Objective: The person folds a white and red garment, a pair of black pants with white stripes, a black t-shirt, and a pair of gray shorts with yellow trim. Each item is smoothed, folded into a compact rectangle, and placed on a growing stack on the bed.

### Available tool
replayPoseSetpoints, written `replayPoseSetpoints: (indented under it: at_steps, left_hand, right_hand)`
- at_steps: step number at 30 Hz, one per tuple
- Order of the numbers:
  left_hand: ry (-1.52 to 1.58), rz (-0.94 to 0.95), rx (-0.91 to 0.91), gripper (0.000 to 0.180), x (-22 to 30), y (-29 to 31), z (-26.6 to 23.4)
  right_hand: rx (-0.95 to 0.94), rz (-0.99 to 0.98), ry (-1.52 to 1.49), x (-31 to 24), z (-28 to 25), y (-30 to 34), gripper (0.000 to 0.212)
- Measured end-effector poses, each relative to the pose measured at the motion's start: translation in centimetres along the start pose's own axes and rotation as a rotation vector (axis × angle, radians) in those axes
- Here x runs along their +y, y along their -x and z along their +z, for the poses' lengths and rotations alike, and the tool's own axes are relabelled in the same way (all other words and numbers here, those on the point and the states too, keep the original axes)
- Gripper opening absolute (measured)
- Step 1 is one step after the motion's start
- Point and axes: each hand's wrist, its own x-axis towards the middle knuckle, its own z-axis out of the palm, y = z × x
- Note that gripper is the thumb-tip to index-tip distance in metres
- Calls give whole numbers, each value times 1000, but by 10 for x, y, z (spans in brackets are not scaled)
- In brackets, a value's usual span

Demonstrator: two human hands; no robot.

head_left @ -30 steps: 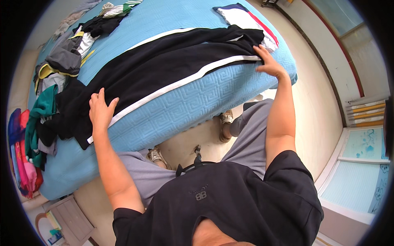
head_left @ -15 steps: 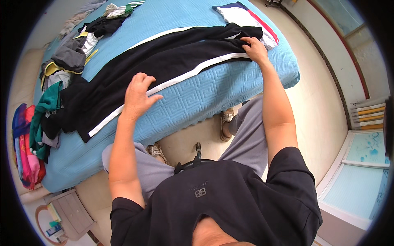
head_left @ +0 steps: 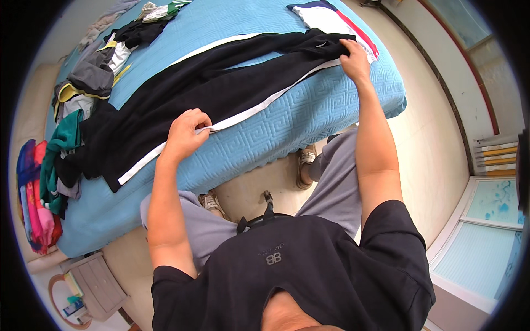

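Black trousers (head_left: pixel 226 91) with a white side stripe lie stretched across the bed, legs towards the right. My left hand (head_left: pixel 186 133) is closed, thumb and fingers pinching the near striped edge about midway along. At the right end, my right hand (head_left: pixel 356 62) has its fingers closed on the hem of a trouser leg. Just beyond that hem lies a folded white, red and navy garment (head_left: pixel 331 21). The waist end of the trousers reaches a heap of clothes on the left.
A blue quilted bedspread (head_left: pixel 259 124) covers the bed. Grey and yellow clothing (head_left: pixel 94 74), a green garment (head_left: pixel 63 135) and pink folded cloth (head_left: pixel 41 212) line its left side. A small drawer cabinet (head_left: pixel 96 284) stands at lower left, a white cabinet (head_left: pixel 486 237) at right.
My left hand has closed from spread fingers onto the striped edge. My right hand has moved slightly right and away from me, drawing the leg end straighter.
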Motion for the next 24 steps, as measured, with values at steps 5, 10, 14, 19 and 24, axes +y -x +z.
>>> replayPoseSetpoints:
  at_steps: [5,10,14,19,24]
  left_hand:
    - [-35,105,429,9,-10,-7,8]
    - [-191,128,510,18,-24,-43,2]
    - [-65,54,384,26,-28,-80,9]
    - [-69,19,225,28,-29,-110,19]
    - [-208,-27,180,17,-46,-128,18]
  right_hand:
    - [-25,509,153,3,-33,6,46]
    - [-311,876,-131,39,-35,14,68]
    - [-198,620,-75,47,-16,22,59]
    - [-129,765,-331,44,-20,14,35]
    - [322,788,-1257,40,-37,4,26]
